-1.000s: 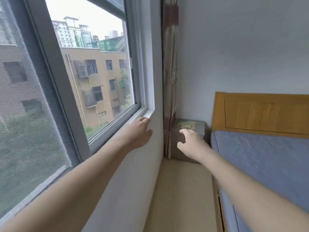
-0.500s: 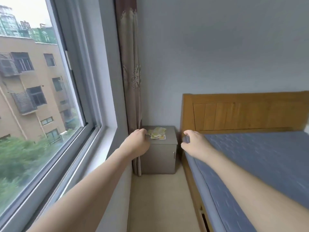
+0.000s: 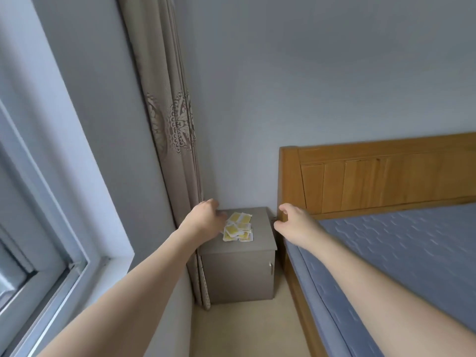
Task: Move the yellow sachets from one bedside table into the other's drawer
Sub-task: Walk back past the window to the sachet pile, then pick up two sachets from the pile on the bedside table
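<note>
Several yellow sachets (image 3: 238,227) lie in a loose pile on top of a grey bedside table (image 3: 240,269) in the corner between the curtain and the bed. My left hand (image 3: 203,219) is stretched out in front of the table's left side, just left of the pile, fingers loosely curled and holding nothing. My right hand (image 3: 293,222) is held out to the right of the table, in front of the headboard's corner, fingers relaxed and empty. The table's front is closed, with a small metal handle (image 3: 270,268) at its right edge.
A patterned beige curtain (image 3: 175,140) hangs down left of the table. A wooden headboard (image 3: 373,173) and a blue mattress (image 3: 401,258) fill the right side. A window frame and sill (image 3: 64,256) run along the left. A narrow strip of beige floor (image 3: 247,328) leads to the table.
The view has swung right and nearer to the corner; the window has slid out to the left. The bedside table and sachets now look larger, and both hands have stayed stretched out ahead.
</note>
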### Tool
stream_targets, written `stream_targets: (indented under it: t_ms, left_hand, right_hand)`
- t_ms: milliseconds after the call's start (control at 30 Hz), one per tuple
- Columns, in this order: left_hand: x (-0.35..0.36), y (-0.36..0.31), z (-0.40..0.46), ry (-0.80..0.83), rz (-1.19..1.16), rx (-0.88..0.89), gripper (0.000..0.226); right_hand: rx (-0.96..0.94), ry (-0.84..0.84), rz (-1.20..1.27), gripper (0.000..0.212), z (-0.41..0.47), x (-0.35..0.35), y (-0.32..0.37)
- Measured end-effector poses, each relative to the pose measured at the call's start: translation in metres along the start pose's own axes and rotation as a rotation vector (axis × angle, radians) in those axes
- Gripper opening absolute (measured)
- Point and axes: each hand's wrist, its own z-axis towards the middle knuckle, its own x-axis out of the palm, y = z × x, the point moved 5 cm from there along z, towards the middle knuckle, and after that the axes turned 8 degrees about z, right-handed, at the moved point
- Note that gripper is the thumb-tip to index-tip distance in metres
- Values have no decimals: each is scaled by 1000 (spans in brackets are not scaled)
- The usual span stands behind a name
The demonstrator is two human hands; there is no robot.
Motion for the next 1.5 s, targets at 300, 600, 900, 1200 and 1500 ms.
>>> stream_targets:
  t_ms: [300, 600, 900, 1200, 1500]
  left_hand:
    - [76, 59, 208, 107, -160, -134, 16]
    - [174, 129, 424, 294, -456, -501, 22]
    - [369, 165, 539, 517, -402, -712, 23]
    - [548, 213, 589, 754, -236, -868, 52]
    - [585, 236, 589, 710, -285, -1079, 46]
  right_hand:
    - [92, 101, 22, 62, 220, 71, -27]
    - [292, 167, 148, 30, 452, 131, -67]
    - [591, 207, 281, 36, 650, 272, -184]
    - [906, 259, 335, 20, 753, 438, -331]
    - [919, 193, -52, 78, 771, 492, -372]
